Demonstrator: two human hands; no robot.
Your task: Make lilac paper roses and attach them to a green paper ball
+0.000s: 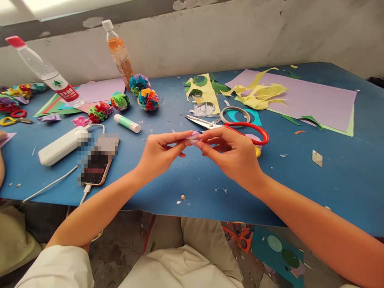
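Observation:
My left hand (162,150) and my right hand (231,152) meet above the blue table, fingertips pinched on one small piece of purple paper (194,137). Its exact shape is mostly covered by the fingers. Right behind my right hand lie red-handled scissors (261,134) with the blades apart. A roll of tape (235,109) rests on a scrap of blue paper beside them. Left of my hands is a glue stick (127,123) with a green label. Round ruffled paper balls (148,99) in mixed colours sit behind it.
A white power bank (61,147) is cabled to a phone (100,162) at left. Two bottles, one clear (51,76) and one orange (118,52), stand behind. Yellow paper scraps (264,96) lie on a purple sheet (324,100). Part of another person's arm (1,160) shows at the left edge.

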